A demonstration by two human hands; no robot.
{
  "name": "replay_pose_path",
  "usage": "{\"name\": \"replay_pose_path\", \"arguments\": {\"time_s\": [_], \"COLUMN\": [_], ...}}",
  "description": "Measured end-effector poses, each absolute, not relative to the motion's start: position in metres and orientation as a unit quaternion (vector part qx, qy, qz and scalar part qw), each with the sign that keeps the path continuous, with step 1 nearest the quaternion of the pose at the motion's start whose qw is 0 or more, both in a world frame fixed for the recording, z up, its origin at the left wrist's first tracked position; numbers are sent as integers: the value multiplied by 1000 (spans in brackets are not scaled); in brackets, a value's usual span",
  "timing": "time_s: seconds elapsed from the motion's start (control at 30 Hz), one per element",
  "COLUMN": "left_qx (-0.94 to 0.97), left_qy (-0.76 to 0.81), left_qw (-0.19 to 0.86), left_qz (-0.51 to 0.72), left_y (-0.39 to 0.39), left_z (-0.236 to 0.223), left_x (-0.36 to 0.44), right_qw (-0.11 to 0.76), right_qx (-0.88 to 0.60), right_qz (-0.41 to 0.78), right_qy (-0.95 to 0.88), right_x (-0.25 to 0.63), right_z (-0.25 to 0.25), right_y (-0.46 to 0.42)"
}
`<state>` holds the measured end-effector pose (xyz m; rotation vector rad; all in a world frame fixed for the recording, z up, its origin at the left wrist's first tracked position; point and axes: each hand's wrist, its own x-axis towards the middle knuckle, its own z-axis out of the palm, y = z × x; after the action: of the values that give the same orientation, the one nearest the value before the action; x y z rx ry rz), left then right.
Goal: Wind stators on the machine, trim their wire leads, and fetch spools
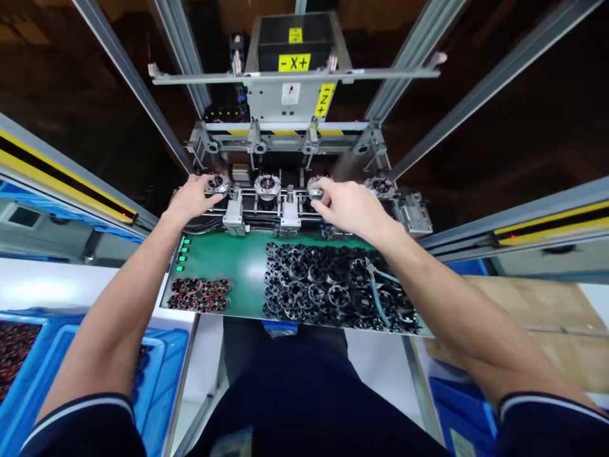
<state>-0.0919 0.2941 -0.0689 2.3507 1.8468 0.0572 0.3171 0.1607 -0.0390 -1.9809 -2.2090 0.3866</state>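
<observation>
My left hand (193, 198) reaches to the leftmost fixture of the machine, its fingers curled on a round copper-wound stator part (216, 184) seated there. My right hand (349, 204) pinches another round part (316, 188) on the third fixture. A similar part (267, 185) sits in the second fixture and one more (381, 186) in the far right fixture. On the green work mat (238, 266) lies a small group of copper-wound parts (200, 294) at the left and a large heap of black and silver ring parts (333, 287) at the right.
Above the fixtures hangs the machine head (295, 70) with yellow axis labels, framed by slanted aluminium rails. Blue bins (162, 374) with dark parts stand at the lower left, another blue bin (459, 416) at the lower right. A cardboard sheet (537, 304) lies at the right.
</observation>
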Motion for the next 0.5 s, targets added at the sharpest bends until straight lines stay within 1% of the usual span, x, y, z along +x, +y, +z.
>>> {"name": "replay_pose_path", "arguments": {"time_s": [0.07, 0.17, 0.3, 0.4, 0.43, 0.5], "left_qx": [775, 767, 753, 745, 747, 764], "left_qy": [629, 638, 642, 636, 632, 624], "left_qw": [59, 40, 56, 95, 102, 95], "left_qz": [-14, -56, -133, -180, -179, -135], "left_y": [314, 333, 350, 363, 366, 371], "left_z": [-81, -96, -105, -98, -92, -75], "left_x": [-85, -77, -69, -65, -65, -68], "right_qw": [25, -26, -51, -78, -93, -126], "right_qx": [-679, -669, -628, -627, -625, -615], "right_qz": [102, 102, 132, 167, 181, 209], "right_qy": [-726, -736, -765, -757, -754, -750], "right_x": [310, 291, 245, 216, 211, 205], "right_z": [-47, -63, -75, -75, -75, -74], "right_y": [193, 221, 249, 275, 284, 299]}}
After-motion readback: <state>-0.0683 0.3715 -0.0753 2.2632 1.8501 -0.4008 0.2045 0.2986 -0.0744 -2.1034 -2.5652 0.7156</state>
